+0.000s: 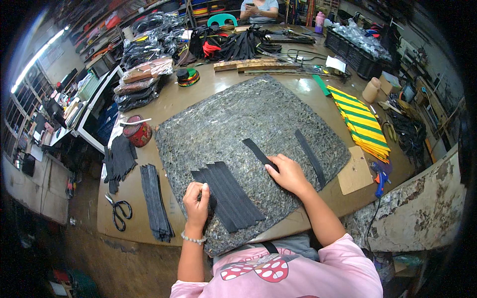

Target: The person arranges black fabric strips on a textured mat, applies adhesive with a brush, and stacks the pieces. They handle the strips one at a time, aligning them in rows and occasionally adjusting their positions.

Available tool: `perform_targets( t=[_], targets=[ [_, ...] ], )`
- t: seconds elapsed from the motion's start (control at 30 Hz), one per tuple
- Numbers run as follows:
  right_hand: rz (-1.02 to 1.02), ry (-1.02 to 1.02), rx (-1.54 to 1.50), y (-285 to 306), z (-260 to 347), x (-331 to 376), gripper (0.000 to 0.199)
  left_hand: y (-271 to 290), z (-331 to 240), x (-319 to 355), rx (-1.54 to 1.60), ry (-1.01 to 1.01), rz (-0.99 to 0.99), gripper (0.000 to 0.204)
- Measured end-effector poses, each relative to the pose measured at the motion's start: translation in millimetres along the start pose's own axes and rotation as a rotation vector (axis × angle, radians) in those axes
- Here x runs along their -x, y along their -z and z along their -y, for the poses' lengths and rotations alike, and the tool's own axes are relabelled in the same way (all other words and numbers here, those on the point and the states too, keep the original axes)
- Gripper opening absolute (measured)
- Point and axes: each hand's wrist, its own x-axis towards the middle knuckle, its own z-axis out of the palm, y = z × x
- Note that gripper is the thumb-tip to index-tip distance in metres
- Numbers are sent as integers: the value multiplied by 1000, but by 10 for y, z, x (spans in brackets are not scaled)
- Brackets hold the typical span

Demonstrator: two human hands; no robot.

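A speckled grey felt-like mat (228, 114) lies in front of me on the table. On its near left part several black fabric strips (231, 196) lie side by side, overlapping. My left hand (197, 198) is at their left edge, its fingers curled into a pinch; whatever is in it is hidden. My right hand (287, 175) grips the near end of a single black strip (255, 150), which lies slantwise on the mat. Farther right, another black strip (310, 159) rests alone on the mat.
Black-handled scissors (120, 214), a stack of dark strips (157, 203) and a red tin (137, 131) stand left of the mat. On the right are yellow-green striped pieces (358, 121), cardboard (355, 171) and a blue glue gun (380, 180). A person (259, 10) sits beyond the table.
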Motion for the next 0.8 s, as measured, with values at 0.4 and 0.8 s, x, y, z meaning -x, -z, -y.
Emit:
perform_targets(
  t=[0.4,0.8],
  targets=[
    [21,-14,-17,14,1,-3,33,-29,-122,-36,61,-14,-105,3],
    [36,-11,-5,14,-3,9,32,-8,9,19,196,44,-61,10]
  ],
)
